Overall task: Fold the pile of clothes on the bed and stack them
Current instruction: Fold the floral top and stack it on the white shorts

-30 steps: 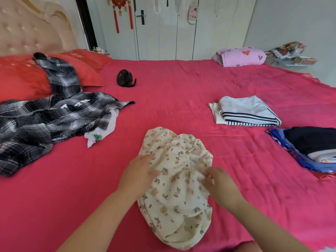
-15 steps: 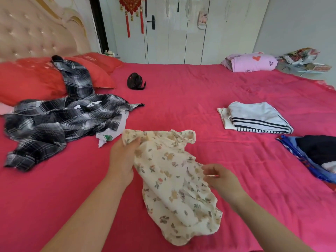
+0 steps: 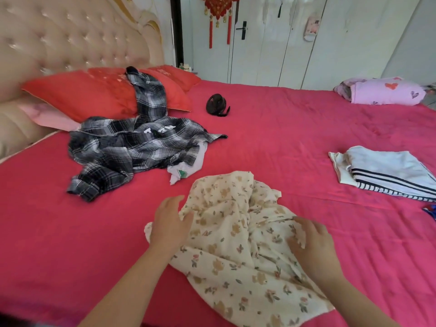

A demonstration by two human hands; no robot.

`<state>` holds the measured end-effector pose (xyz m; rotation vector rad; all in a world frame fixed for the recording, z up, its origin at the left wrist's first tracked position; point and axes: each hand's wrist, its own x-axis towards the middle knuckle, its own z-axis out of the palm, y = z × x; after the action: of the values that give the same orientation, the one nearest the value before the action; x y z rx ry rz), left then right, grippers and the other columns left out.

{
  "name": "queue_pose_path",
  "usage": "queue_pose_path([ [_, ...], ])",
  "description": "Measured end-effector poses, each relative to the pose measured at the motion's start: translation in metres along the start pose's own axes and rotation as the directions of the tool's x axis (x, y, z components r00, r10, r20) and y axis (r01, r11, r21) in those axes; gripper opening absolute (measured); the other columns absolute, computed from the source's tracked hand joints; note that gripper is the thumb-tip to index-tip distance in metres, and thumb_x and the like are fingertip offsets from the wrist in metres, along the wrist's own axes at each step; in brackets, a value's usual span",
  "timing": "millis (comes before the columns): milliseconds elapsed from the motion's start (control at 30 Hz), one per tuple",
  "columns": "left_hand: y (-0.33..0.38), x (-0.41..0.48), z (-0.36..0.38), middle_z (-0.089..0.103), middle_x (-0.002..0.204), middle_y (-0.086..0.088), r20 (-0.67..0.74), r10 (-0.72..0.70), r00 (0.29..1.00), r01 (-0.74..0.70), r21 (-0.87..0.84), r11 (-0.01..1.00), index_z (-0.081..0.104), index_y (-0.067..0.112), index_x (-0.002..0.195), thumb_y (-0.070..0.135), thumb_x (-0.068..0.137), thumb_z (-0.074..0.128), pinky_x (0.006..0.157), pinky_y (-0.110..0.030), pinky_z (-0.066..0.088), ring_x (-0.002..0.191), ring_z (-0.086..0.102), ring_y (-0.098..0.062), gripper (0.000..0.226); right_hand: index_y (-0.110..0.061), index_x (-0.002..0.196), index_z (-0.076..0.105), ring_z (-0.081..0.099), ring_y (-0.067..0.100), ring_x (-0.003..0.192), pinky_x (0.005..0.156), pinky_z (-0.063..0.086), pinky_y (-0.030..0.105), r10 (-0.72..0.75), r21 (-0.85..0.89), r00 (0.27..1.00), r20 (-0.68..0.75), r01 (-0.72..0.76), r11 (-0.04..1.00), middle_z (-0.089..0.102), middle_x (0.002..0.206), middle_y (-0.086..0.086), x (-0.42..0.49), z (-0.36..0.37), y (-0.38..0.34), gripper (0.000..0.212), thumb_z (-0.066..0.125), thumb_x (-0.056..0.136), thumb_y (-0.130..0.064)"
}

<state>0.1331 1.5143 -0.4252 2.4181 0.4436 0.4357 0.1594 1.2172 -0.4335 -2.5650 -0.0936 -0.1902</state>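
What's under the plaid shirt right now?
A white garment with a green mark pokes out from under the plaid shirt at its near right edge. How far it runs beneath, or whether anything else lies there, is hidden.

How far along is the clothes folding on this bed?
Done: the striped garment lies folded at right. In hand: left hand and right hand rest on the crumpled floral garment. To do: the plaid shirt and the white garment under it lie unfolded.

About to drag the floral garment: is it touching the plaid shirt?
Apart. The head view shows bare red bedsheet between the floral garment and the plaid shirt.
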Motion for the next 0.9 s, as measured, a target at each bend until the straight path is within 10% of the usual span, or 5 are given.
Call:
queue_pose_path([
  [233, 0.009, 0.017, 0.047, 0.008, 0.156, -0.002, 0.408, -0.043, 0.912, -0.093, 0.306, 0.948, 0.017, 0.039, 0.145, 0.050, 0.089, 0.046, 0.111, -0.051, 0.019, 0.143, 0.006, -0.029, 0.064, -0.049, 0.143, 0.004, 0.030, 0.031, 0.137, 0.108, 0.033, 0.043, 0.057, -0.064, 0.947, 0.318, -0.038, 0.997, 0.002, 0.156, 0.006, 0.040, 0.012, -0.003, 0.093, 0.070, 0.077, -0.043],
  [333, -0.001, 0.008, 0.068, -0.014, 0.157, -0.002, 0.517, -0.153, 0.842, -0.072, 0.388, 0.919, 0.001, 0.043, 0.146, 0.057, 0.089, 0.041, 0.112, -0.057, 0.000, 0.143, -0.012, -0.031, 0.070, -0.035, 0.141, 0.030, 0.050, 0.023, 0.116, 0.098, 0.044, 0.035, 0.010, -0.152, 0.892, 0.452, 0.066, 0.986, 0.042, 0.137, 0.011, 0.048, 0.026, -0.002, 0.065, 0.060, 0.084, -0.029],
  [467, -0.002, -0.003, 0.082, -0.024, 0.154, -0.002, 0.490, -0.167, 0.856, -0.067, 0.424, 0.903, -0.005, 0.040, 0.147, 0.056, 0.093, 0.031, 0.112, -0.057, -0.002, 0.142, -0.018, -0.031, 0.066, -0.022, 0.114, 0.060, 0.057, 0.024, 0.090, 0.069, 0.043, 0.028, -0.073, -0.194, 0.957, 0.281, 0.131, 0.972, 0.058, 0.093, 0.004, 0.058, 0.011, 0.001, 0.039, 0.050, 0.080, -0.006],
  [733, 0.034, -0.031, 0.089, -0.014, 0.156, -0.006, 0.496, -0.135, 0.858, -0.070, 0.372, 0.926, -0.001, 0.031, 0.149, 0.051, 0.094, 0.037, 0.113, -0.055, 0.010, 0.143, -0.011, -0.032, 0.069, -0.014, 0.112, 0.065, 0.059, 0.036, 0.084, 0.061, 0.042, 0.035, -0.077, -0.292, 0.963, -0.259, -0.002, 0.956, 0.054, 0.103, 0.015, 0.059, -0.104, 0.035, 0.043, 0.056, 0.074, 0.003],
  [900, 0.067, -0.051, 0.106, -0.014, 0.157, -0.005, 0.569, -0.094, 0.817, -0.099, 0.300, 0.949, 0.001, 0.033, 0.148, 0.050, 0.093, 0.040, 0.113, -0.056, 0.012, 0.143, -0.013, -0.031, 0.071, -0.019, 0.126, 0.056, 0.057, 0.036, 0.102, 0.076, 0.051, 0.042, 0.122, -0.426, 0.983, -0.139, -0.171, 0.888, 0.048, 0.123, 0.015, 0.043, -0.125, 0.077, 0.048, 0.057, 0.080, -0.009],
])
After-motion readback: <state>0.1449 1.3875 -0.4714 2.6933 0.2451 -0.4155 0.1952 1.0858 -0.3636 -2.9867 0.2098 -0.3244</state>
